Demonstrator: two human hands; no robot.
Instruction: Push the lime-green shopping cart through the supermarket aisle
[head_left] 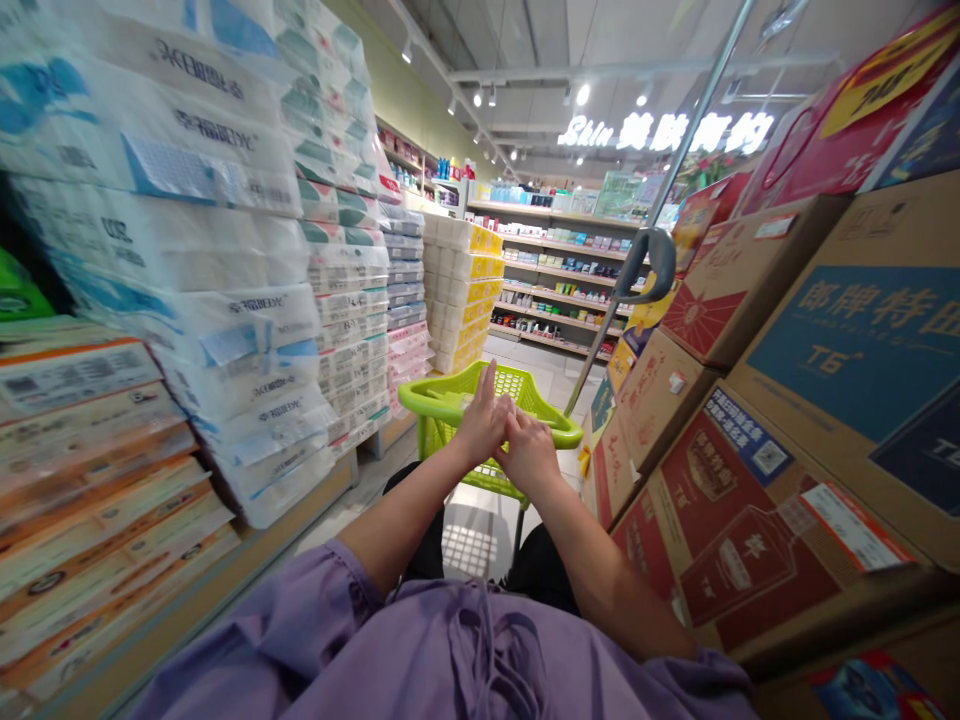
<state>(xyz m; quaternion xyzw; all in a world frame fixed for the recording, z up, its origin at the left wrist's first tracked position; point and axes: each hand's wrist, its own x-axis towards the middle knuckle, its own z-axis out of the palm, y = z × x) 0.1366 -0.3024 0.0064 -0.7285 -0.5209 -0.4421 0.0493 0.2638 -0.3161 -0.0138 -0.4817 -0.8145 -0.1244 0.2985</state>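
In the head view, the left hand (482, 425) and right hand (531, 452) are joined over the green basket (570, 432) at its near edge; how closed either grip is cannot be told. If the rim is left unsteadied, the pole (701, 110) or cartons (757, 560) could be knocked by its right corner.

The basket (424, 398) is lime green, pierced in a grid, and the whitish floor (480, 515) below it shows a checkered patch of light and dark. The top (420, 670) is plain purple, the trousers (551, 560) black. Above the tan edge of the low platform (343, 480), tissue packs (255, 350) are white with blue patches; packets (90, 480) nearer its front corner carry orange and cream bands. Opposite, brown cartons (847, 330) bear blue and dark-red panels.
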